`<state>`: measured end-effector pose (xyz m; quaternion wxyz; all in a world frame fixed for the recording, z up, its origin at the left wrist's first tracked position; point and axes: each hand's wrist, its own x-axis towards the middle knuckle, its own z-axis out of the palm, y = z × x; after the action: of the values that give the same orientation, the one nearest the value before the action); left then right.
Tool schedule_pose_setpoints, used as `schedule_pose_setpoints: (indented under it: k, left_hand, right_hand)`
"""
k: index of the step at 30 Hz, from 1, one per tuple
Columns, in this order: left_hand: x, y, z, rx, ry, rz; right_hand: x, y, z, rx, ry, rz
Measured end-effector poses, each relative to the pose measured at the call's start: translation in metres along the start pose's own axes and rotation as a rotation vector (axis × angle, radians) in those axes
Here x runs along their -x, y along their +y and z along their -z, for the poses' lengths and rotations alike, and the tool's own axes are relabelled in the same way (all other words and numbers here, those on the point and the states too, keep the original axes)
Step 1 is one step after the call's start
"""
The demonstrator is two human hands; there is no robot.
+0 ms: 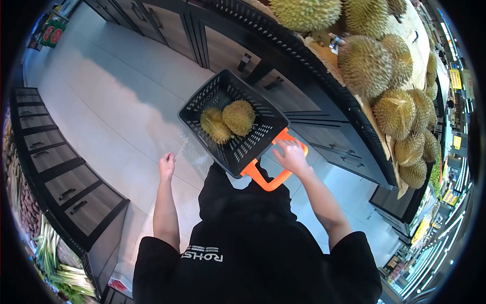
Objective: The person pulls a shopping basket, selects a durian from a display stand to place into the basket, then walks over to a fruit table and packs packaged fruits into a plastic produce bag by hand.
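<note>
A black shopping basket (202, 147) with slotted walls stands in front of my legs, and a durian fruit pair (238, 118) lies inside it. My right hand (292, 154) is at the basket's orange handle (277, 181), touching its upper side near the rim. Its fingers are bent over the orange part, and the thumb's grip is partly hard to see. To the left of the basket, away from it, my left hand (167, 164) hangs over the floor with its fingers curled together; nothing shows in it.
Durians (364, 66) lie on a wooden-topped display (324, 53) at the upper right, above dark cabinets (223, 48). At the left, another cabinet row (66, 190) carries leeks (48, 248) and reddish root vegetables (29, 215). Pale tiled floor (116, 96) runs between them.
</note>
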<state>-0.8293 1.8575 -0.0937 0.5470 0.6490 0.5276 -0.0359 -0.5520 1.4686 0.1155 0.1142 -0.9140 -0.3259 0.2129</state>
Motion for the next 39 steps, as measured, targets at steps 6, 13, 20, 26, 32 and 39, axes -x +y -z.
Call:
schedule_pose_setpoints:
  k: [6, 13, 20, 26, 32, 39]
  left_hand:
    - [0.074, 0.047, -0.081, 0.073, -0.096, -0.178]
    - [0.227, 0.124, -0.226, 0.125, -0.337, -0.365]
    - [0.299, 0.149, -0.279, -0.383, -0.194, -0.73]
    - [0.28, 0.137, -0.285, -0.567, -0.231, -0.621]
    - [0.278, 0.129, -0.287, -0.546, -0.187, -0.66]
    - [0.282, 0.135, -0.283, -0.517, -0.187, -0.64]
  right_hand:
    - [0.039, 0.057, -0.011, 0.097, 0.082, 0.004]
    - [0.044, 0.072, -0.033, -0.004, 0.246, 0.087]
    - [0.047, 0.078, -0.024, -0.007, 0.185, 0.155]
    - [0.047, 0.081, -0.025, -0.047, 0.168, 0.172]
    - [0.042, 0.084, -0.036, -0.053, 0.335, 0.242]
    - [0.035, 0.079, -0.032, -0.013, 0.29, 0.225]
